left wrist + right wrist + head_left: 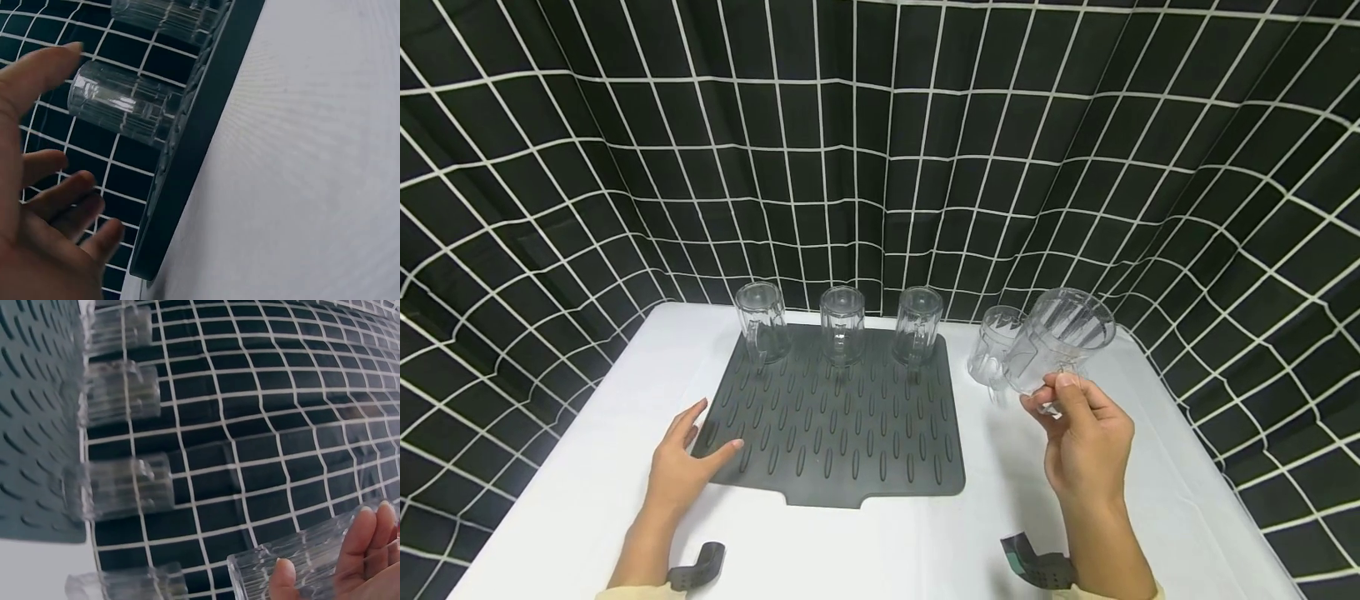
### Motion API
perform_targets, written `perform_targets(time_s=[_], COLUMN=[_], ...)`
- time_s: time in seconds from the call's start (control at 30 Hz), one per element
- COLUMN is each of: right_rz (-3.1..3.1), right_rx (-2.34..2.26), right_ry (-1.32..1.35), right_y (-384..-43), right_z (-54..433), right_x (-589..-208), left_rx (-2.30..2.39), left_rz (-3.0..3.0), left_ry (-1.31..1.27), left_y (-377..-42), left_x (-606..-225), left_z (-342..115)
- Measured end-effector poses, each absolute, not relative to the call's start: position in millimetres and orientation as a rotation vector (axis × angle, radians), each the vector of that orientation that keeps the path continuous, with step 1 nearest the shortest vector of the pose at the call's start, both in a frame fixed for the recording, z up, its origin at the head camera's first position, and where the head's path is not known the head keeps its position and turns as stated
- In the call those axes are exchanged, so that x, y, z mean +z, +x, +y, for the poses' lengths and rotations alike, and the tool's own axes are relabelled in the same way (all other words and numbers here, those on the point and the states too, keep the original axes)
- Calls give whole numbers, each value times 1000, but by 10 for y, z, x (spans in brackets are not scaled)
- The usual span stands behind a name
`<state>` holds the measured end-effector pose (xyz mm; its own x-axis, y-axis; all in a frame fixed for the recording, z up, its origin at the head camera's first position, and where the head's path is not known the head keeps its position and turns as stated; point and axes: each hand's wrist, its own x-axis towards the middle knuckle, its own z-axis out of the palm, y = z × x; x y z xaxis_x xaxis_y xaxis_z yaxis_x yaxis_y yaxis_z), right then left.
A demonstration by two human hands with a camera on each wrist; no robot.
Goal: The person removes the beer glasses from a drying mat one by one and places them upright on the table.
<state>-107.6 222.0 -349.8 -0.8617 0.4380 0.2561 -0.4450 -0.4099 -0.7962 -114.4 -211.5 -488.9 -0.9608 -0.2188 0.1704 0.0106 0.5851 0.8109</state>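
Note:
My right hand pinches the handle of a clear ribbed mug between thumb and fingers. The mug is raised and tilted, its mouth up and to the right. Just left of it, a second clear mug stands mouth up on the white table. Three more clear mugs, a left one, a middle one and a right one, are upside down along the far edge of a dark grey drying mat. Over the mat's left side, my left hand has its fingers spread and holds nothing.
A white cloth covers the table around the mat. Behind and at both sides hangs a black curtain with a white grid. Each wrist wears a dark strap mount, a left one and a right one.

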Motion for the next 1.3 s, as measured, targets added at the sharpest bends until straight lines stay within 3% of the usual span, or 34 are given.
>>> perform_targets(time_s=[0.67, 0.93, 1.3], right_rz=[-1339, -1314, -1315], right_rx=[2180, 2176, 2240], right_ry=[-41, -145, -64], right_y=[-1277, -1347, -1583], right_z=[2740, 3077, 3626], right_x=[-3401, -3363, -3443], left_rx=[-1149, -1135, -1159], left_rz=[-2983, -2997, -2999], left_ry=[65, 73, 80], left_y=[-1158, -1163, -1142], left_x=[-4973, -4977, -4958], left_z=[-2233, -2228, -2226])
